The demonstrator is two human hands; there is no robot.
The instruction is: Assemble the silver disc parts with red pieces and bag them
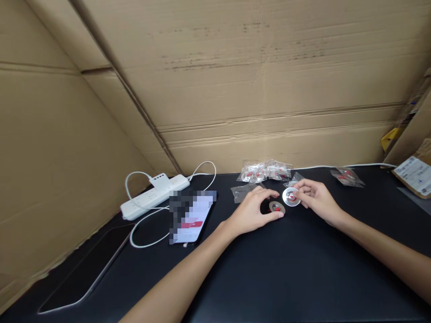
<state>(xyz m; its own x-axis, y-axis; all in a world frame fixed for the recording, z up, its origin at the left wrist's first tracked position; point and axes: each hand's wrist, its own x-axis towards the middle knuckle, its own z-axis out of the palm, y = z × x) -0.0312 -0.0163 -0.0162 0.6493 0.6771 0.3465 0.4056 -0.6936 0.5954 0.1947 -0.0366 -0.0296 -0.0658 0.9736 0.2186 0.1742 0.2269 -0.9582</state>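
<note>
My right hand [311, 199] pinches a shiny silver metal disc [287, 195] with a red piece at its centre, tilted up above the black tabletop. Beside it, my left hand [253, 210] is open, thumb and fingers apart in a curve around a second round metal disc [274, 207] with a red piece in its middle. The thumb is close to that disc's lower edge; whether it touches I cannot tell. A flat clear plastic bag [239, 193] lies behind my left hand, and another clear bag [293, 180] is partly hidden behind my right fingers.
Clear bags of similar discs [257, 172] lie along the back cardboard wall [269, 89]. One more bagged disc [348, 176] is at the right, near a labelled parcel [414, 177]. A power strip [155, 196], white cables, a phone [195, 220] and a dark tablet-like panel [89, 264] occupy the left.
</note>
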